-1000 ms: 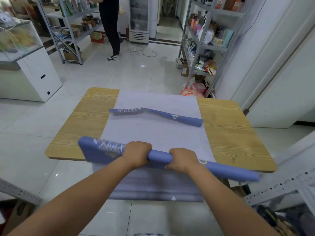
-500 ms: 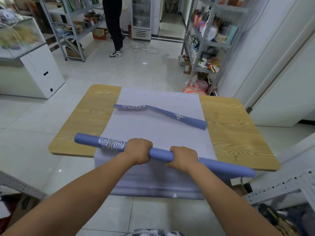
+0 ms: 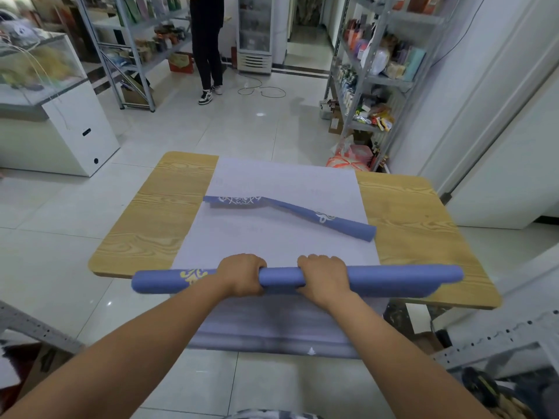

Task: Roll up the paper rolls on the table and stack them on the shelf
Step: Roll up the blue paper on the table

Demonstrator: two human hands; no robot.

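Legible text: none can be read anywhere in view.
Near roll (image 3: 279, 275), along the near edge of the table (image 3: 408, 222): yellow scroll ornament towards its left end, which is a pattern and not lettering.
Far roll (image 3: 302, 210), mid-table: white scroll ornament in two places, likewise not lettering.
Shelf packaging (image 3: 378, 62), beyond the table's far right corner: printing too small and blurred to read.

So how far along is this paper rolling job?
Done: nothing visibly shelved. In hand: the left hand and right hand grip one blue roll at the near edge of the table. Left: the second roll, loosely curled, lies farther back on the pale sheet; both need shelving.
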